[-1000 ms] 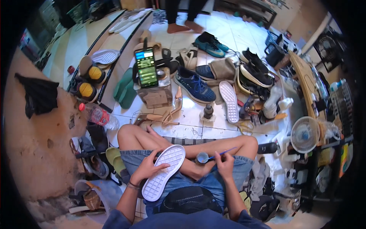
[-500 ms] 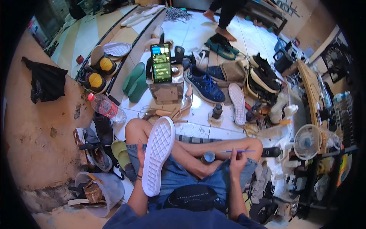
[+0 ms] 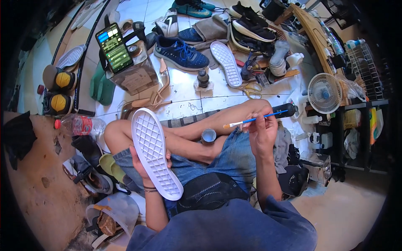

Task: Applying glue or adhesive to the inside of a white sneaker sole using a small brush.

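A white shoe sole [image 3: 153,150] with a raised diamond grid stands tilted over my left thigh. My left hand [image 3: 140,163] grips its lower half, fingers around the edges. Raised above my right knee, my right hand [image 3: 264,134] pinches a thin blue paintbrush [image 3: 274,113]; its pale bristles point left toward the sole, apart from it. A small open tin [image 3: 208,136] with greyish-blue contents sits between my crossed legs. In my lap lies a black shoe upper or pouch [image 3: 213,190], its kind unclear.
Ahead stands a phone [image 3: 115,48] against a metal box [image 3: 134,75]. Blue sneakers [image 3: 180,52], another white sole [image 3: 226,62], a dark bottle [image 3: 203,78] and scissors [image 3: 252,89] lie on the tiles. A white fan [image 3: 325,93] is at right, a plastic bucket [image 3: 125,209] at left.
My right hand has risen with the brush, whose bristles now point left. My left hand still holds the sole, now tilted the other way. The view has turned and shifted right.
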